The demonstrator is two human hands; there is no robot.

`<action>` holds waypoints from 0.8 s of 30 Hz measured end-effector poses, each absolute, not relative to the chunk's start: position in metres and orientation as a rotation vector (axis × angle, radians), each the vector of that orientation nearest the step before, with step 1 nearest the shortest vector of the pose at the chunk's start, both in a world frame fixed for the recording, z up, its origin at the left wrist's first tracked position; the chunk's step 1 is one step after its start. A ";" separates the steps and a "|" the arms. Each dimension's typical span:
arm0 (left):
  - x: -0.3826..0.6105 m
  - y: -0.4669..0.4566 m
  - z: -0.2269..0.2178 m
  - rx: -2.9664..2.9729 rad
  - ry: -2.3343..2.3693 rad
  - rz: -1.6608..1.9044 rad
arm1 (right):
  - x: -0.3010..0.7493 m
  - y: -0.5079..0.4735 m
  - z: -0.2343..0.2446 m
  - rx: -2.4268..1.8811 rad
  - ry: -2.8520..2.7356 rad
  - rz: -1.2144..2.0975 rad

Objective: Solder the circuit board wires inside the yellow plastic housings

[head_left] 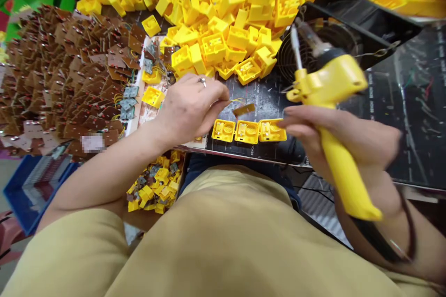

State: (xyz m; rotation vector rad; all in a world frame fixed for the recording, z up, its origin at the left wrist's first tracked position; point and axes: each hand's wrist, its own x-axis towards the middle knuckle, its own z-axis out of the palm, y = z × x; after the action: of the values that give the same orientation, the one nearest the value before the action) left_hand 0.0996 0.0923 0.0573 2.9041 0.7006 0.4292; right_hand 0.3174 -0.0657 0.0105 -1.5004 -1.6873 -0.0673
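Observation:
My right hand (351, 134) is wrapped round the grip of a yellow soldering gun (343, 79), its metal tip raised toward the black fan. Between the pinched fingertips of my left hand (193, 106) are thin yellow wires (237, 100), which run to a small brown circuit board (244, 111). That board is tilted just above the bench mat. Below it, three open yellow plastic housings (247, 132) stand in a row along the bench edge, small metal parts inside them. The fingertips of my right hand overlap the rightmost housing in view; whether they touch it, I cannot tell.
A big heap of yellow housings (216, 41) covers the back of the bench. On the left lies a pile of brown circuit boards (69, 74). A black fan (362, 14) stands at the back right. Below the bench edge is a container of yellow pieces (162, 183), with a blue crate (26, 195) farther left.

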 end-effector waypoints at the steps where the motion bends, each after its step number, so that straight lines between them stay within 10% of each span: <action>1: 0.094 0.086 0.059 2.879 0.721 0.481 | 0.310 -0.057 0.008 -1.427 -1.702 -0.059; 24: 0.093 0.035 0.022 0.983 0.574 0.683 | 0.268 -0.058 -0.001 -1.108 -1.785 -0.140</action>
State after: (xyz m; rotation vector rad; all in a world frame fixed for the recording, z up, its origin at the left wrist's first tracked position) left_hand 0.0933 0.0348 0.0216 0.9827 0.5741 0.6826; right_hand 0.2680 -0.0583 -0.0011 -1.1081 -1.7849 -0.1398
